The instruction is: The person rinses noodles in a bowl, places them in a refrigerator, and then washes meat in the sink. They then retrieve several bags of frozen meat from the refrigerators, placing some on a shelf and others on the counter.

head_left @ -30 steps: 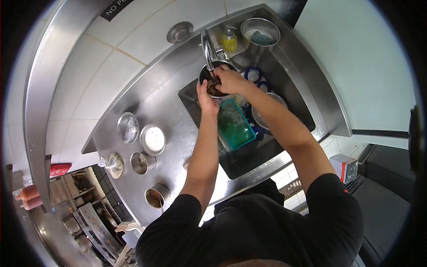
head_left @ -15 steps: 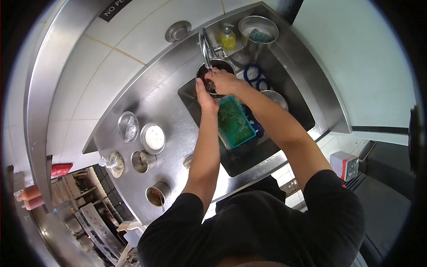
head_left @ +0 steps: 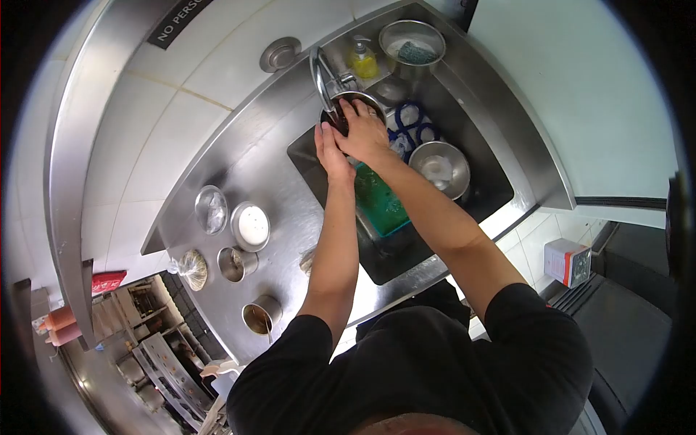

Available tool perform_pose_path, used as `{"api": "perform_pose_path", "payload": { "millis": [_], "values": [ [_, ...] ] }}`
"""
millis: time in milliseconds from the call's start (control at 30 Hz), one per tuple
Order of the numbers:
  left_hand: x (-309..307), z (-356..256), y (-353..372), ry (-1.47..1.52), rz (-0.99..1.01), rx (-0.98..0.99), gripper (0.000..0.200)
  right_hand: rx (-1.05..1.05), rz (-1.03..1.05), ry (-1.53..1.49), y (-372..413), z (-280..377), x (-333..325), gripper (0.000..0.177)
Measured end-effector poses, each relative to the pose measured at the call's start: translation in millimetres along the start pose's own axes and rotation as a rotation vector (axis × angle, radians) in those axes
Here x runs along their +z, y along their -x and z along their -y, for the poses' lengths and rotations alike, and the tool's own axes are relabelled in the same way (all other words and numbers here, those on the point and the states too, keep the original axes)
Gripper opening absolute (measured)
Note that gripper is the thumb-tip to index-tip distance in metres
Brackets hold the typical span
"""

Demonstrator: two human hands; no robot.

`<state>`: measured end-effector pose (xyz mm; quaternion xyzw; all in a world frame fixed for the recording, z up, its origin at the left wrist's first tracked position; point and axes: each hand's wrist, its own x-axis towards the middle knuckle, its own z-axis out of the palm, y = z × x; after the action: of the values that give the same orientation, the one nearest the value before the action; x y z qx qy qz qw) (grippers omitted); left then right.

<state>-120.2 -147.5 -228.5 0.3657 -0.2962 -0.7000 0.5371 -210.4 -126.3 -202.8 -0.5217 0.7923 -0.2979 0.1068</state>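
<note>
A round metal bowl (head_left: 382, 109) sits beneath the faucet (head_left: 317, 76) at the far left end of the sink. Its contents look dark and are mostly covered by my hands. My left hand (head_left: 333, 156) holds the bowl's near left side. Over the bowl's opening lies my right hand (head_left: 365, 135), its fingers stretched out and spread. Just below my wrists is a green rectangular basket (head_left: 384, 203) in the sink, partly hidden by my right forearm. To its right, another metal bowl (head_left: 453, 163) contains something whitish.
Blue-handled items (head_left: 409, 116) lie in the dark sink (head_left: 478, 210). Behind stand a yellow soap bottle (head_left: 365, 64) and a metal pot with a scrubber (head_left: 412, 32). On the left counter are a white-filled bowl (head_left: 252, 225), metal cups (head_left: 259, 316) and a plastic bag (head_left: 192, 270).
My right hand's fingers have gone from curled inside the bowl to spread across it. My right forearm has shifted left, uncovering more of the second bowl. The camera view has shifted slightly.
</note>
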Motion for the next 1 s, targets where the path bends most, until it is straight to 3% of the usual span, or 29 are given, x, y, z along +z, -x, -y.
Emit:
{"api": "perform_pose_path", "payload": {
  "millis": [100,133,233,267,367,400,533,633,733,1000],
  "values": [
    [-1,4,3,-0.029,-0.047,-0.037,0.071,0.018,0.083,0.026,2,1,-8,0.072],
    [3,3,6,-0.025,-0.066,-0.02,0.063,0.048,0.135,-0.036,3,0,-8,0.07],
    [-5,4,-6,-0.332,0.072,0.146,0.054,0.116,0.153,-0.282,9,-14,11,0.068],
    [-8,10,-13,-0.48,-0.049,0.204,0.053,0.145,0.112,-0.379,13,-17,21,0.066],
    [3,-1,-3,-1.075,-0.097,0.45,0.061,0.098,-0.038,-0.837,19,-38,75,0.063],
    [9,-9,2,-1.283,-0.076,0.508,0.062,0.155,0.043,-1.235,20,-38,87,0.06],
    [51,-25,40,-1.744,-0.044,0.638,0.059,0.424,0.219,-2.185,47,-13,67,0.059],
    [72,-17,61,-1.904,0.012,0.698,0.06,0.351,0.165,-2.312,65,3,31,0.057],
    [89,-1,76,-1.993,0.073,0.736,0.06,0.02,0.067,-2.564,59,0,50,0.045],
    [98,1,83,-2.072,0.174,0.754,0.061,-0.612,0.106,-3.015,53,7,26,0.051]
  ]
}}
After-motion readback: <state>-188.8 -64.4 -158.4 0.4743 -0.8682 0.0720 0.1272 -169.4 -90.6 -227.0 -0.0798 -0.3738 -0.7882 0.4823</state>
